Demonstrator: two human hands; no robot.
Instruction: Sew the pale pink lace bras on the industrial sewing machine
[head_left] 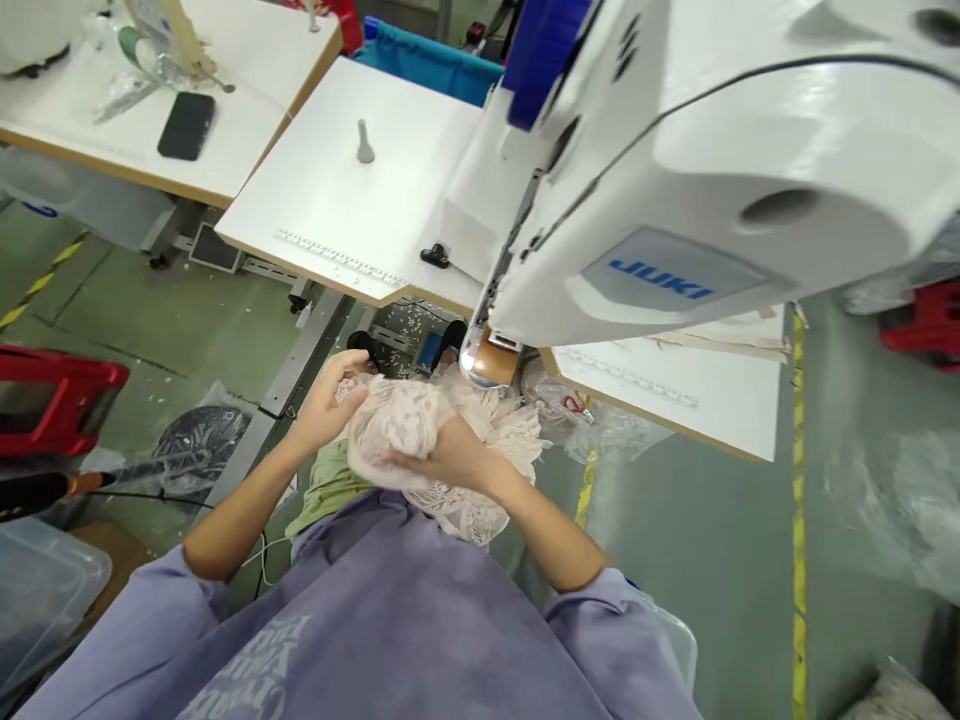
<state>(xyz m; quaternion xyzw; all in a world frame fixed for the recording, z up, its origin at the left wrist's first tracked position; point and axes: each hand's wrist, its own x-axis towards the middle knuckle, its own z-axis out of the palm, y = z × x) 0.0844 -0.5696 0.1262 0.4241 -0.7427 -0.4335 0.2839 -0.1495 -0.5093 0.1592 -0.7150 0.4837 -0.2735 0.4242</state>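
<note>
A bunched piece of cream lace fabric (401, 415) is gathered above my lap, in front of the sewing machine. My left hand (326, 405) is at its left edge, with a bit of lace between the curved fingers and the thumb. Pressed into the folds from the right, my right hand (457, 458) grips the bundle; some of its fingers are hidden by the cloth. More ruffled lace hangs to the right of that hand and below it. Just beyond the fabric is the rounded metal end of the white JUKI sewing machine (660, 280).
White worktables (330, 170) with a printed ruler edge flank the machine. A black clip (435, 256) lies near the edge. Red-handled snips (577, 404) rest on clear plastic. A phone (186, 126) lies on the far-left table, and a red stool (56, 400) stands left.
</note>
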